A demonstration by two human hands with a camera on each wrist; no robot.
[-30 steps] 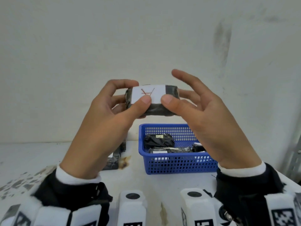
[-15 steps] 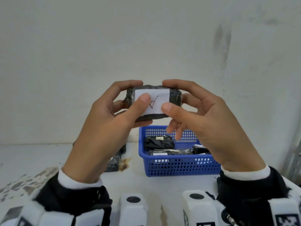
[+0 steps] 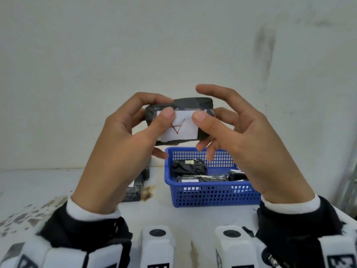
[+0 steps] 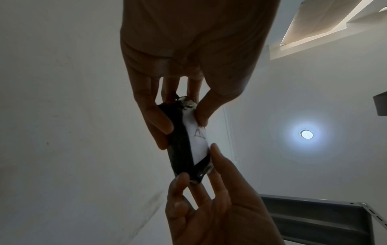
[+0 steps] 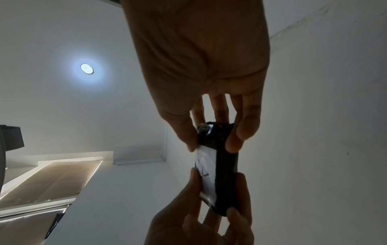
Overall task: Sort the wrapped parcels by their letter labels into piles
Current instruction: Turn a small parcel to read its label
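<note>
Background: a plain white wall (image 3: 96,74) behind a white surface (image 3: 38,186) with worn patches.
Parcel: I hold a black plastic-wrapped parcel (image 3: 193,103) up above the surface; its white paper label (image 3: 183,128) shows a red letter A, upside down.
Left hand: my left hand (image 3: 119,151) pinches the parcel's left end, thumb on the label.
Right hand: my right hand (image 3: 247,144) pinches the right end with the thumb in front; the index finger is lifted clear.
Basket: a blue plastic mesh basket (image 3: 212,194) on the far right holds more black parcels (image 3: 188,167).
Pile: dark parcels (image 3: 135,188) lie left of the basket, mostly hidden behind my left hand.
</note>
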